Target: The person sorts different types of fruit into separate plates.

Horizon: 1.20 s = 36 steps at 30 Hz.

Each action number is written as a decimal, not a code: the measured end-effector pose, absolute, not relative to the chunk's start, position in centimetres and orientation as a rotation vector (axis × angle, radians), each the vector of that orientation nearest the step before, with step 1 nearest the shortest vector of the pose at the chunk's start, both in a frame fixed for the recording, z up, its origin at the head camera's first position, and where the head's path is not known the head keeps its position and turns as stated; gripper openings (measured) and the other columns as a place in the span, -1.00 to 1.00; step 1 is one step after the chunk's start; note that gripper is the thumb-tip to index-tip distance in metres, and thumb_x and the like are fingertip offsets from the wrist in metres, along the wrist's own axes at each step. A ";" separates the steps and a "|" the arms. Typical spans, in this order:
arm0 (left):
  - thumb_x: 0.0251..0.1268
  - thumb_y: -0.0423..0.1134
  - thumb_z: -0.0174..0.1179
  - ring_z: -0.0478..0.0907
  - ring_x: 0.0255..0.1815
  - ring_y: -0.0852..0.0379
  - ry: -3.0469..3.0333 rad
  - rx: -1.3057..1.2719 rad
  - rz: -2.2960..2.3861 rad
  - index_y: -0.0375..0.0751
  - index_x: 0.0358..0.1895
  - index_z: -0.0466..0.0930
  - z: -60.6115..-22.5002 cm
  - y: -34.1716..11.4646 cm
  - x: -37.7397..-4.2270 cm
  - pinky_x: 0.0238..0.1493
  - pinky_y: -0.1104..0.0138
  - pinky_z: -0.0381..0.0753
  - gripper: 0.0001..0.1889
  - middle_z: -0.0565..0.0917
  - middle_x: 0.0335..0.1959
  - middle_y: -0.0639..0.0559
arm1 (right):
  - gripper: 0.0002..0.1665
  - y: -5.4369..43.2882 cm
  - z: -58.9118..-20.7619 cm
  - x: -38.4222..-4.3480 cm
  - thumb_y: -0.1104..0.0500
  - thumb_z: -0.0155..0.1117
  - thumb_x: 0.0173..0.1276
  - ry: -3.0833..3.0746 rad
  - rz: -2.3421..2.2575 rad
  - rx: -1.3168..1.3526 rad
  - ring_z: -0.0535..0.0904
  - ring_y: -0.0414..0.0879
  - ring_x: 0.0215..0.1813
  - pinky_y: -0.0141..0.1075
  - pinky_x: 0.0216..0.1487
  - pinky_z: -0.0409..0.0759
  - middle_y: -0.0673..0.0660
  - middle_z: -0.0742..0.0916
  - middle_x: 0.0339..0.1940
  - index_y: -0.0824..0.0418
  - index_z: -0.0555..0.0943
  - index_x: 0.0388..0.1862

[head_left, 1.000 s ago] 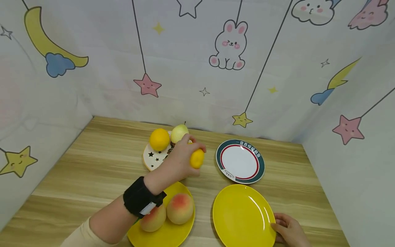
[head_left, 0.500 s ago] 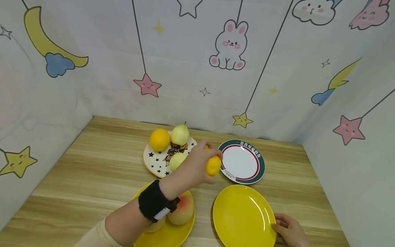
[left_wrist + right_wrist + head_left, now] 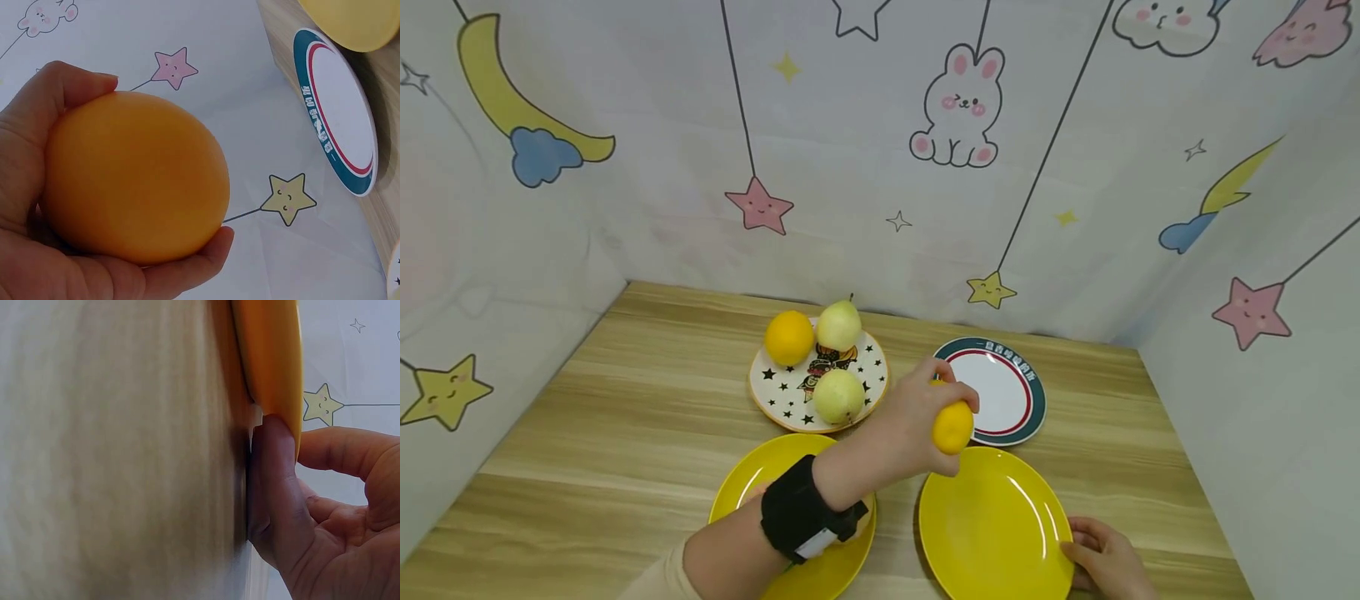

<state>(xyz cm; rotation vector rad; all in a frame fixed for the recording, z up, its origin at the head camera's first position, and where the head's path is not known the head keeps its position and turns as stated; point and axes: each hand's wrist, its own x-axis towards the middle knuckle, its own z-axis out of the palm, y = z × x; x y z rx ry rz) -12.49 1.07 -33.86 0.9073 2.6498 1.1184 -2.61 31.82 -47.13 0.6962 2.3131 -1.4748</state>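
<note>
Just over the far left edge of the right glossy yellow round plate, a smooth orange-yellow round fruit is in the grasp of the left hand. Left wrist view confirms fingers and thumb curled about it; exact height above the plate cannot be told. A second ago this fruit was beside the star-patterned dish; it has since travelled rightward and towards the person — judged as carriage under way, with no setting-down yet. Position of the right hand is essentially unchanged: thumb above and fingers below, it pinches the right plate's near-side rim, which suggests the plate is being steadied. Beyond the carried fruit, partly covered by the left hand, lies a white round plate with a dark teal rim and red ring. To the left, a white round plate patterned with black stars bears a second orange-yellow round fruit, a pale green stemmed pear behind and another pale green pear in front — the latter now uncovered by the arm. Nearer the person, the left glossy yellow round plate holds pinkish-yellow peaches, largely hidden behind the forearm and its black wristband.
</note>
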 end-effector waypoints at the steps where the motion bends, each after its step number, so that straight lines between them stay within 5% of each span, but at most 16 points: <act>1: -0.29 -0.28 0.56 0.36 -0.05 0.04 2.645 0.906 1.112 0.21 -0.06 0.58 -33.8 1.3 -12.4 -0.27 0.49 0.51 -0.42 0.29 0.02 0.09 | -0.50 31.8 -47.1 -2.6 0.43 0.18 0.33 2.313 -1.474 0.694 0.65 0.00 -0.27 -0.09 -0.29 0.70 0.20 0.64 -0.20 0.62 0.36 0.21; 19: -0.18 -0.11 0.58 0.28 -0.01 0.18 2.522 1.114 0.908 0.28 0.00 0.58 -36.1 7.6 -9.0 -0.16 0.55 0.36 -0.44 0.28 0.02 0.18 | -0.48 32.1 -47.1 -2.6 0.43 0.15 0.36 2.285 -1.496 0.668 0.65 0.04 -0.23 -0.06 -0.25 0.69 0.19 0.67 -0.18 0.63 0.31 0.24; 27: -0.15 -0.01 0.58 0.25 -0.08 0.21 2.423 1.174 0.671 0.40 0.07 0.53 -38.2 10.5 -6.9 -0.19 0.43 0.42 -0.38 0.28 0.10 0.25 | -0.46 32.7 -46.9 -2.5 0.40 0.12 0.39 2.269 -1.525 0.547 0.65 0.05 -0.16 -0.06 -0.22 0.69 0.24 0.69 -0.12 0.68 0.26 0.24; 36: 0.02 0.17 0.41 0.31 -0.10 0.16 2.336 1.296 0.446 0.43 0.18 0.49 -41.0 12.1 -5.6 -0.01 0.13 0.57 -0.43 0.35 0.08 0.23 | -0.50 32.2 -46.9 -2.6 0.43 0.16 0.32 2.349 -1.446 0.607 0.65 0.03 -0.22 -0.08 -0.27 0.70 0.20 0.70 -0.20 0.66 0.34 0.19</act>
